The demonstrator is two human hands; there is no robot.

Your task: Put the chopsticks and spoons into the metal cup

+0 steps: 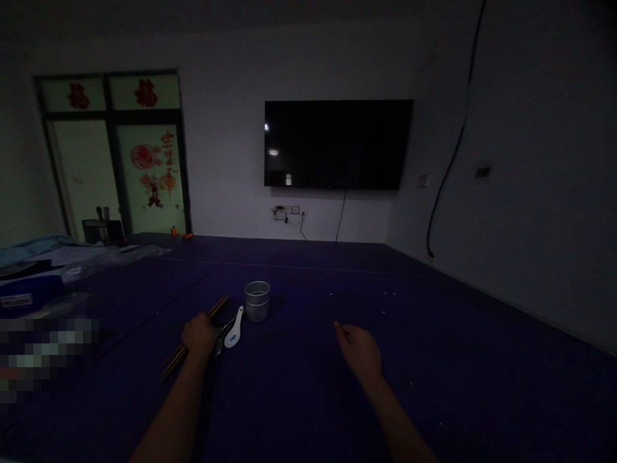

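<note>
My left hand is closed over a bundle of wooden chopsticks lying slantwise on the dark blue table surface; their ends stick out on both sides of it. Just right of that hand lies a white ceramic spoon with a blue mark in its bowl. A metal spoon is partly hidden between the hand and the white spoon. Behind the spoons stands an upright grey metal cup. Apart from these, my right hand hovers over or rests on the surface with fingers curled in; whatever they hold, if anything, is hidden.
At the left are a blue container and clear plastic wrapping. Small orange objects sit at the far edge. Small white bits are scattered on the right. A television hangs on the wall, and a black cable runs down beside it.
</note>
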